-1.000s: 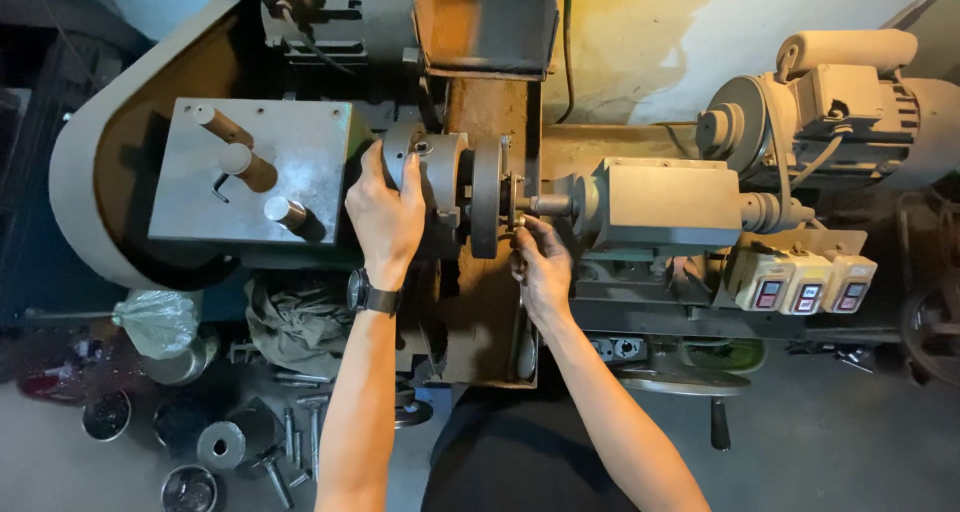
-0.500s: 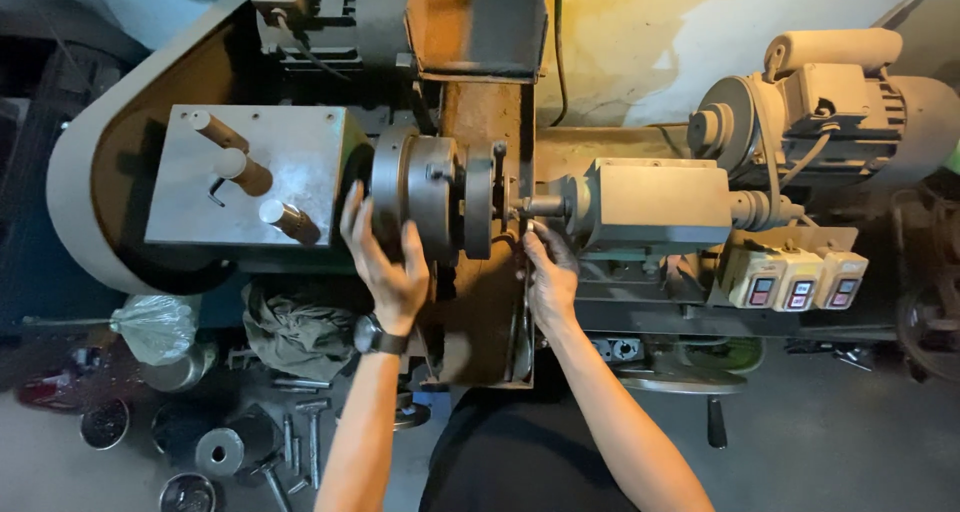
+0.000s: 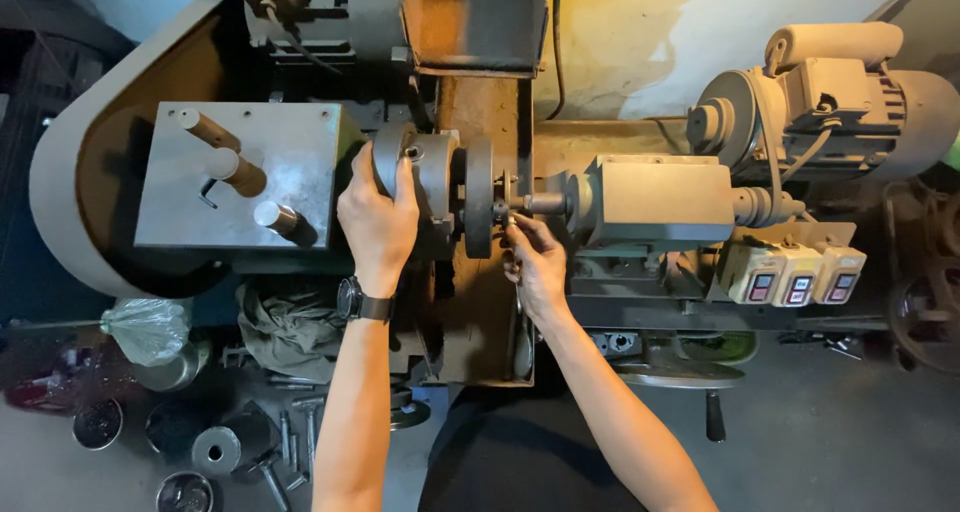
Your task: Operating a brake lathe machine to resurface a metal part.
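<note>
A grey lathe (image 3: 660,197) fills the middle of the frame, its long axis running left to right. At centre sits the round chuck (image 3: 425,177). The left hand (image 3: 378,217) wraps its fingers over the chuck's left rim, gripping it. Just right of the chuck, the right hand (image 3: 535,262) pinches at a small part (image 3: 503,212) on the spindle line; what it holds is too small to tell. 3 switch boxes (image 3: 797,275) hang at lower right.

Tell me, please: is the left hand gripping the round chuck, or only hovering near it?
Gripping. The left hand lies over the round chuck, its fingers wrapped around the rim, with no gap visible between them.
</note>
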